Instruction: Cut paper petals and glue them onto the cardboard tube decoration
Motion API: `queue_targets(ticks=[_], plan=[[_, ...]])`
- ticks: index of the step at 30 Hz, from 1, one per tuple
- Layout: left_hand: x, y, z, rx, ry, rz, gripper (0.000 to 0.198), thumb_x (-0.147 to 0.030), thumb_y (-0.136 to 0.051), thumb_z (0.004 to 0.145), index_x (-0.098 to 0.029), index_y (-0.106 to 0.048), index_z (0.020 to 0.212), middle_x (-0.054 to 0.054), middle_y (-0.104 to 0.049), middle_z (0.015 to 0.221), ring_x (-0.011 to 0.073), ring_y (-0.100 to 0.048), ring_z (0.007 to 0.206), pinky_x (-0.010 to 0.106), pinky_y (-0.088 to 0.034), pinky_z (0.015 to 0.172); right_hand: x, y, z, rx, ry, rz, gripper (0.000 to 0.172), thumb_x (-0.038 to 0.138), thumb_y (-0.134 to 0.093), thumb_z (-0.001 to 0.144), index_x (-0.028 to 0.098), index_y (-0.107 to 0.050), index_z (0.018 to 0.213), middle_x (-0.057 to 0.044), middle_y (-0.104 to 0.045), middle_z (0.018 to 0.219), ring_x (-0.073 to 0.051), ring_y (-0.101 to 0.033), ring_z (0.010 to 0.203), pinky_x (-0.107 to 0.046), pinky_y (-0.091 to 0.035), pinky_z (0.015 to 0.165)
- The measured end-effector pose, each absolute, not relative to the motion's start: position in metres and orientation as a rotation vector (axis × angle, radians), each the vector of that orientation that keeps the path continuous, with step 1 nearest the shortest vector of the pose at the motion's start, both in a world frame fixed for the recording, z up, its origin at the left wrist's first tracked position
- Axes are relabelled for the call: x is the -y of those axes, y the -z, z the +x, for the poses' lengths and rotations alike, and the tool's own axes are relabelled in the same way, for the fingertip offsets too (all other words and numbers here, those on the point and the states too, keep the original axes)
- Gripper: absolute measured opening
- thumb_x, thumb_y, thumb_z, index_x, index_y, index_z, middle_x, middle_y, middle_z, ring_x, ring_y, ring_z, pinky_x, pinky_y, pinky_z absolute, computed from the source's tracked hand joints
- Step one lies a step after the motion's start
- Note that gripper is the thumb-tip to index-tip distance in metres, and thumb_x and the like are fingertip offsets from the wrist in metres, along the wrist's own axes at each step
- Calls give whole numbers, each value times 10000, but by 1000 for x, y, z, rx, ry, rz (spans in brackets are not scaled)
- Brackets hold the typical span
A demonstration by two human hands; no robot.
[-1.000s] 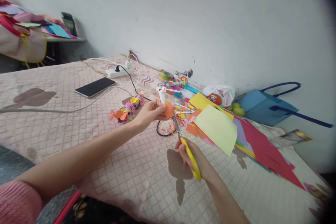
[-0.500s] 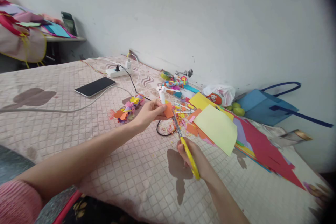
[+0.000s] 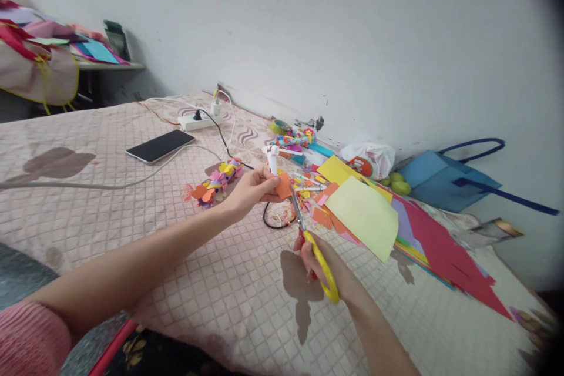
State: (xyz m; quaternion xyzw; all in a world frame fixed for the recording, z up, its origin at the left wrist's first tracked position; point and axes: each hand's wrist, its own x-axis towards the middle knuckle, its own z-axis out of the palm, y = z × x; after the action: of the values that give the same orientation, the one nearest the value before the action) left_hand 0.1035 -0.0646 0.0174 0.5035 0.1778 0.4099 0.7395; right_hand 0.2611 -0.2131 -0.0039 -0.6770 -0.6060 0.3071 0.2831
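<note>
My left hand [image 3: 253, 191] pinches a small square of orange paper [image 3: 284, 186] between thumb and fingers. Wrapped round the handles of yellow-handled scissors [image 3: 324, 267] is my right hand [image 3: 319, 252]. The blades point up and away, with their tips at the lower right edge of the orange paper. Just behind the paper stands a white glue gun [image 3: 272, 158], partly covered by my left hand. Left of that hand lies a bundle of colourful paper flowers [image 3: 215, 183]. Paper scraps and a black cord [image 3: 274, 227] lie beneath the scissors.
Coloured paper sheets [image 3: 365, 211] spread to the right, beside a blue bag [image 3: 445, 179] and a white plastic bag [image 3: 374, 155]. A phone [image 3: 161, 145], a white cable and a power strip [image 3: 200, 121] are on the left. A wall rises behind the table.
The scissors' handles have spread a little and the fingers of my right hand have loosened with them. My left hand and the orange paper have hardly moved.
</note>
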Motion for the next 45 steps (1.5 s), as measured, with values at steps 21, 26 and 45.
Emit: queue_targets(ticks=[21, 26, 45], plan=[[64, -15, 105, -401, -913, 1111, 214, -263, -627, 755, -142, -450, 762, 28, -650, 736, 136, -651, 698, 277, -543, 664, 212, -12, 250, 1602, -722, -1922, 267, 430, -410, 790, 190, -413, 674, 35, -442, 544, -86, -422, 424, -199, -354, 390], [66, -19, 104, -409, -915, 1087, 216, -242, -635, 744, -144, -443, 757, 15, -637, 691, 127, -647, 657, 283, -542, 671, 210, 1, 258, 1523, -727, -1932, 269, 440, -493, 759, 188, -436, 684, 50, -431, 522, -74, -389, 400, -183, -337, 363], [66, -18, 105, -423, -903, 1096, 225, -257, -640, 741, -144, -447, 753, 24, -649, 716, 129, -645, 669, 279, -544, 658, 214, -9, 253, 1672, -718, -1894, 497, 654, -284, 787, 188, -445, 721, 28, -434, 511, -118, -444, 401, -231, -370, 372]])
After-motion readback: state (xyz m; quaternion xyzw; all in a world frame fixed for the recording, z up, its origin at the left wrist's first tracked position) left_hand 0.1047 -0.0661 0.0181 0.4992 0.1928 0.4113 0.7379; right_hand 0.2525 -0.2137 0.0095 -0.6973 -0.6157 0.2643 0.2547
